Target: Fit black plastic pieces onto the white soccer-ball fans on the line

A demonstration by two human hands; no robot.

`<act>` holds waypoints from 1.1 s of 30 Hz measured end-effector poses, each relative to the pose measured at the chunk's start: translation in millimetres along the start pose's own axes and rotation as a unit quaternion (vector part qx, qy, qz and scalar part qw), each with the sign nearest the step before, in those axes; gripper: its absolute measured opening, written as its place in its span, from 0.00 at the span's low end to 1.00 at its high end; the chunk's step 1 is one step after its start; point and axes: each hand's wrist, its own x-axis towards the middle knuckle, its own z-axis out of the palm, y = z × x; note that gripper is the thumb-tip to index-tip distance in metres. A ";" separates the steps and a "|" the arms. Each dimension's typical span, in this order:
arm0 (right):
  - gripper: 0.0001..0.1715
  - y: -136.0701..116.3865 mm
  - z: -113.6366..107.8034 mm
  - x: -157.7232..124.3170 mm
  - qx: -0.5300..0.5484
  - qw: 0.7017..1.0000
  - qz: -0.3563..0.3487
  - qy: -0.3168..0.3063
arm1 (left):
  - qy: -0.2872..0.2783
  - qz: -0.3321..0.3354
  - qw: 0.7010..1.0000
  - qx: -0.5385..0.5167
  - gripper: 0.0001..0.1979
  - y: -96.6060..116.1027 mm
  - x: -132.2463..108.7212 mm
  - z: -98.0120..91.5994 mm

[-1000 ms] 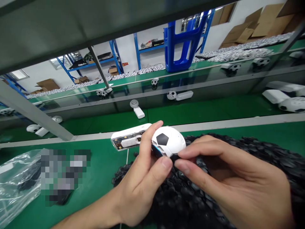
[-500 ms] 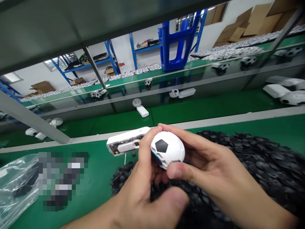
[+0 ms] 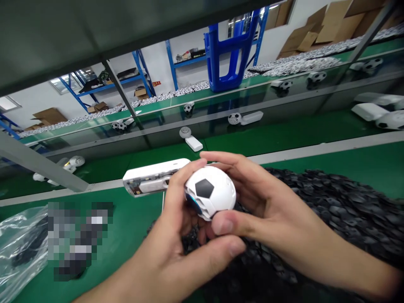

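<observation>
Both hands hold a small handheld fan (image 3: 217, 189) whose round head is patterned like a white football with black pentagons. Its white handle (image 3: 154, 174) points left, and circuitry shows through a clear side. My left hand (image 3: 176, 227) is closed round the near left side of the head, with its thumb stretched out below. My right hand (image 3: 261, 202) grips the head from the right, thumb pressed on its lower edge by a dark patch. Under the hands lies a big heap of small black plastic pieces (image 3: 328, 214); the fingers behind the head are partly hidden.
Beyond the bench edge, a green conveyor belt (image 3: 151, 153) carries several similar fans, one white fan (image 3: 193, 143) close by. A clear plastic bag (image 3: 22, 248) lies at left. A slanted metal post (image 3: 47, 162) and an overhead shelf (image 3: 94, 33) frame the view. Behind stands a blue stool (image 3: 225, 59).
Both hands and the fan have shifted left and slightly up in view. The left thumb has risen a little towards the right thumb. Fans on the near belt have drifted slightly right.
</observation>
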 end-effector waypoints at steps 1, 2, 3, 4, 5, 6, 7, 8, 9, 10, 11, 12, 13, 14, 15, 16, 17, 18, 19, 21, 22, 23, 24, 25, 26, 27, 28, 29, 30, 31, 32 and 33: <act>0.36 -0.2 -4.6 2.7 0.001 1.000 0.016 -0.021 | 0.003 -0.025 1.000 -0.010 0.38 8.3 0.3 -4.9; 0.31 0.7 -8.5 5.1 -0.031 0.998 0.036 -0.046 | 0.011 -0.039 0.999 -0.010 0.38 16.4 0.3 -10.9; 0.25 3.1 -11.5 7.0 -0.098 0.991 0.057 -0.073 | 0.025 -0.039 0.999 0.001 0.37 23.8 0.2 -17.8; 0.18 7.1 -13.4 8.1 -0.191 0.974 0.077 -0.099 | 0.043 -0.034 0.998 0.023 0.34 30.1 0.2 -25.3; 0.11 12.8 -14.3 8.4 -0.290 0.945 0.090 -0.120 | 0.065 -0.023 0.996 0.052 0.29 35.2 0.4 -32.7; 0.06 19.9 -14.1 7.8 -0.376 0.912 0.098 -0.134 | 0.090 -0.007 0.993 0.077 0.24 39.0 1.0 -39.3; 0.08 28.1 -13.1 6.4 -0.435 0.884 0.101 -0.140 | 0.114 0.007 0.989 0.093 0.21 41.7 2.3 -44.5; 0.12 36.6 -11.7 4.6 -0.466 0.868 0.104 -0.140 | 0.131 0.018 0.987 0.096 0.21 43.4 4.5 -47.7; 0.15 44.8 -10.1 2.5 -0.478 0.861 0.105 -0.136 | 0.137 0.025 0.986 0.087 0.24 44.3 7.4 -48.5; 0.17 52.0 -8.7 0.6 -0.491 0.854 0.105 -0.133 | 0.134 0.026 0.988 0.070 0.27 44.7 11.0 -47.0; 0.17 57.8 -7.7 -1.0 -0.502 0.848 0.103 -0.132 | 0.124 0.023 0.991 0.052 0.32 44.5 15.1 -43.6; 0.18 61.6 -7.1 -2.1 -0.510 0.844 0.100 -0.131 | 0.115 0.018 0.993 0.037 0.35 44.1 19.4 -39.0; 0.18 63.3 -7.1 -2.5 -0.516 0.842 0.094 -0.128 | 0.109 0.016 0.994 0.028 0.37 43.3 23.4 -33.8; 0.18 62.7 -7.5 -2.3 -0.517 0.842 0.086 -0.126 | 0.105 0.015 0.994 0.022 0.39 42.3 27.0 -29.1; 0.18 60.0 -8.2 -1.5 -0.515 0.845 0.075 -0.124 | 0.102 0.016 0.994 0.019 0.40 41.0 29.6 -25.4; 0.18 55.4 -9.2 -0.4 -0.508 0.851 0.061 -0.121 | 0.099 0.018 0.995 0.018 0.40 39.2 31.2 -23.1; 0.17 49.2 -10.2 0.8 -0.497 0.859 0.044 -0.117 | 0.095 0.021 0.995 0.019 0.41 36.9 31.6 -22.3; 0.15 41.7 -11.2 1.8 -0.485 0.867 0.025 -0.111 | 0.091 0.025 0.995 0.022 0.41 34.0 30.8 -22.7; 0.13 33.6 -12.0 2.5 -0.465 0.880 0.001 -0.097 | 0.087 0.029 0.995 0.028 0.41 30.5 29.0 -24.1; 0.09 17.2 -12.3 2.2 -0.393 0.917 -0.060 -0.042 | 0.081 0.040 0.995 0.051 0.38 22.0 23.0 -27.8; 0.07 9.8 -11.5 1.2 -0.342 0.935 -0.087 -0.005 | 0.078 0.043 0.994 0.068 0.36 17.2 19.6 -29.2; 0.04 3.5 -10.0 -0.3 -0.287 0.952 -0.106 0.031 | 0.072 0.039 0.993 0.084 0.34 12.5 16.2 -30.1; 0.01 -1.5 -7.8 -2.1 -0.232 0.964 -0.114 0.061 | 0.060 0.029 0.993 0.096 0.30 7.9 13.3 -30.3; 0.02 -5.0 -4.9 -4.0 -0.189 0.972 -0.112 0.081 | 0.044 0.018 0.994 0.099 0.28 3.7 10.9 -30.0; 0.03 -7.1 -1.5 -5.8 -0.164 0.976 -0.105 0.094 | 0.023 0.008 0.995 0.094 0.26 0.0 9.1 -29.3; 0.04 -7.9 2.2 -7.2 -0.152 0.978 -0.099 0.102 | 0.001 0.002 0.997 0.083 0.25 -3.0 7.9 -28.3; 0.04 -7.6 5.8 -8.3 -0.149 0.978 -0.100 0.108 | -0.015 0.000 0.997 0.069 0.24 -5.1 7.1 -27.1; 0.04 -6.5 9.1 -9.0 -0.154 0.976 -0.107 0.112 | -0.026 0.002 0.998 0.059 0.24 -6.5 6.6 -25.7; 0.04 -4.9 12.0 -9.5 -0.162 0.973 -0.118 0.117 | -0.033 0.005 0.998 0.055 0.24 -7.0 6.2 -24.4; 0.04 -3.0 14.3 -9.9 -0.167 0.970 -0.129 0.121 | -0.035 0.003 0.998 0.060 0.24 -6.7 5.8 -22.9; 0.05 -0.9 16.0 -10.4 -0.167 0.969 -0.136 0.124 | -0.036 -0.003 0.997 0.070 0.25 -5.6 5.4 -21.5; 0.06 1.2 17.2 -11.1 -0.165 0.968 -0.140 0.127 | -0.034 -0.011 0.996 0.082 0.26 -4.1 5.0 -20.1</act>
